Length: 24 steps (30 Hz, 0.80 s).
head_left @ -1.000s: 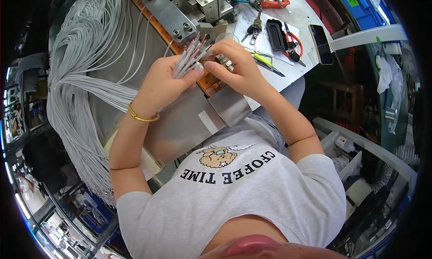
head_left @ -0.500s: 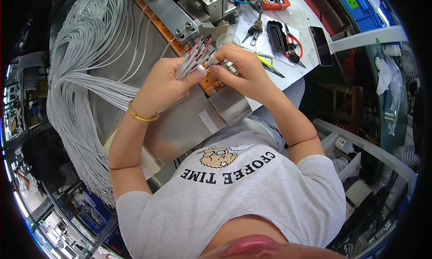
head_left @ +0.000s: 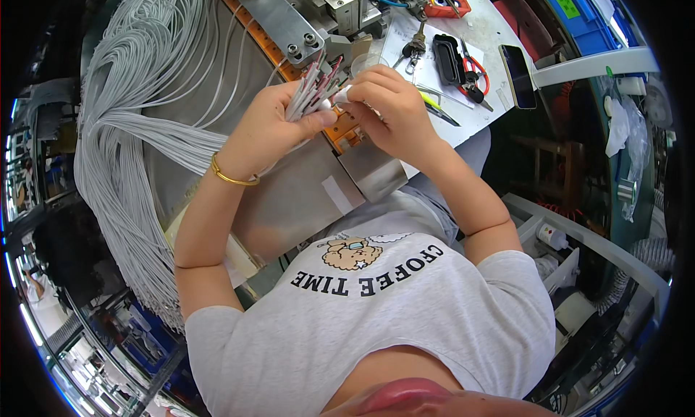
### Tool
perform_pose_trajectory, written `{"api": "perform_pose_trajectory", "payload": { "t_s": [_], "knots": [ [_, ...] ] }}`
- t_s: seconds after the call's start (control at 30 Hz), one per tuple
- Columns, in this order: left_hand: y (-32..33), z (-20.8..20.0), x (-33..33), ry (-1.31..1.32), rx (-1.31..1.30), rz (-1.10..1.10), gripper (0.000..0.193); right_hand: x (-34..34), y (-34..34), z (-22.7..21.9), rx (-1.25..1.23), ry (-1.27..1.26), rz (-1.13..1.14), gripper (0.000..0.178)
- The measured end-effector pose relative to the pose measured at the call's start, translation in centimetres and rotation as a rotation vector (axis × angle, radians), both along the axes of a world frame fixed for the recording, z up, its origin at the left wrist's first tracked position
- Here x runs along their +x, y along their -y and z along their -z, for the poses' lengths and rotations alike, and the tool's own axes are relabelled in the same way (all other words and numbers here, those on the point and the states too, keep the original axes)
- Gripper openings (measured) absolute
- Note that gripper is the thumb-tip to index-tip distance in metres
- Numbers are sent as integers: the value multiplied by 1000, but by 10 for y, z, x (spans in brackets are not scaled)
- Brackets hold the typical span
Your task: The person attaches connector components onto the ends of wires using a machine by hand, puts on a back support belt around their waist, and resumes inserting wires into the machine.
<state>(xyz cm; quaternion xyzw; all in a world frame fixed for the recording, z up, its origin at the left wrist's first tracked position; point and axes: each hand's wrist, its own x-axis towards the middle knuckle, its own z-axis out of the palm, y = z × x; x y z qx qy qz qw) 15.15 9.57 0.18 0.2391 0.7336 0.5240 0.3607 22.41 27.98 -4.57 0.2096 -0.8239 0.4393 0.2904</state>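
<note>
Top centre of frame: my left hand point(head_left: 268, 127) clamps grey cable ends point(head_left: 309, 91); right hand point(head_left: 394, 113) alongside, can't tell if pinching.

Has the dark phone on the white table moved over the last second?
No. The phone lies right of the red-handled tool with the same gap as before; both drift alike in the picture.

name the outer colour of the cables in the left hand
The cables are light grey outside, seen best in the head view.
</note>
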Motion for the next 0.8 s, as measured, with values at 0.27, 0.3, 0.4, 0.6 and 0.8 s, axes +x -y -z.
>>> {"api": "perform_pose_trajectory", "payload": {
  "t_s": [0.27, 0.3, 0.4, 0.6, 0.8],
  "knots": [
    [-3, 6, 8, -376, -13, -20, 19, 7, 3, 1, -255, 361, 89, 7],
    [-3, 7, 9, -442, -25, -31, 19, 7, 7, 0, -187, 340, 82, 9],
    [-3, 6, 7, -369, -3, -37, 17, 5, 13, 0, -54, 296, 64, 15],
    [5, 5, -8, -66, -298, 32, 16, 1, -2, 24, -279, 462, 124, 20],
    [1, 18, 1, -432, -259, 25, 14, -8, -7, 39, -132, 412, 160, 26]
  ]
}}
